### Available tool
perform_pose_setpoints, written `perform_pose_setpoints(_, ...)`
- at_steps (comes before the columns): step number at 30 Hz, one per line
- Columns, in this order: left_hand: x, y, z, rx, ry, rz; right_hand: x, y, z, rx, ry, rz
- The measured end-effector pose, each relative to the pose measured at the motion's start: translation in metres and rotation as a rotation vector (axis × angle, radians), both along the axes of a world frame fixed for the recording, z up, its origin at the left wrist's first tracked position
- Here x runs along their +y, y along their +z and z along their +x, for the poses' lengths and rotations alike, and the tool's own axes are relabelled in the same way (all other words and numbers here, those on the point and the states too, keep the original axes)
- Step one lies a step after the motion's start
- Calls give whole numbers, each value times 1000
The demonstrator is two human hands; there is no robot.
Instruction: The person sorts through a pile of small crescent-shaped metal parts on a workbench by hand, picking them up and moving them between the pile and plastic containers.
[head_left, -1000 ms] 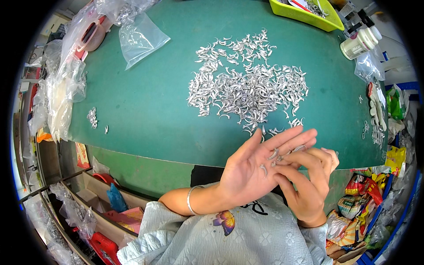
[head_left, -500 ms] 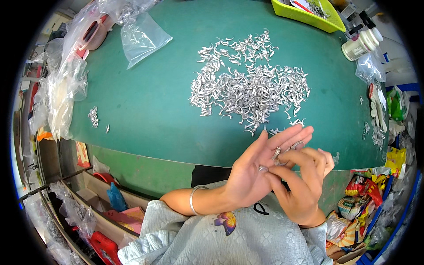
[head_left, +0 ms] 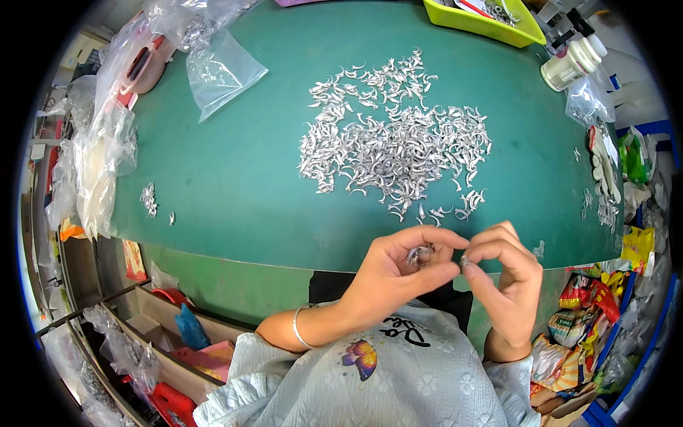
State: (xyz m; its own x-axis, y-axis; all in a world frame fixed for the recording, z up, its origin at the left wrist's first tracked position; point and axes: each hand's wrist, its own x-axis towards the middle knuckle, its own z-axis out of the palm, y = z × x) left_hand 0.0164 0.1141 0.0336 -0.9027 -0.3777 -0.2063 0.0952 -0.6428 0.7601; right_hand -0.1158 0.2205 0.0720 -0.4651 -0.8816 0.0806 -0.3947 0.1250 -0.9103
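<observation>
My left hand [head_left: 395, 274] is curled shut around a small bunch of silver curved metal pieces [head_left: 420, 254], just in front of the near edge of the green table [head_left: 235, 178]. My right hand [head_left: 506, 274] pinches one small silver piece [head_left: 464, 262] between thumb and forefinger, touching the left hand's fingertips. A big pile of the same silver hook-shaped pieces [head_left: 395, 142] lies on the table right beyond both hands.
A clear plastic bag [head_left: 220, 71] lies at the table's far left, more bags [head_left: 99, 156] along the left edge. A yellow-green tray [head_left: 484, 18] and a white bottle [head_left: 573, 60] stand far right. A few silver pieces [head_left: 149, 199] lie left. Shelves with clutter sit below.
My left hand was flat and open with pieces on the palm; it has now curled shut around them. The right hand went from picking in the palm to pinching one piece.
</observation>
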Motion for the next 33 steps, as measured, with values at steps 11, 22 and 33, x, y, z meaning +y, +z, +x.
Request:
perform_pose_setpoints(11, -3, -9, 0, 16, -74, 373, 1, -4, 5, -226, -48, -48)
perform_pose_setpoints(22, 5, -21, -7, 202, -147, 722, 2, -3, 8, 275, -91, -152)
perform_pose_setpoints(33, -3, -33, 1, 154, 130, 665, -17, -42, -19, 185, -182, -77)
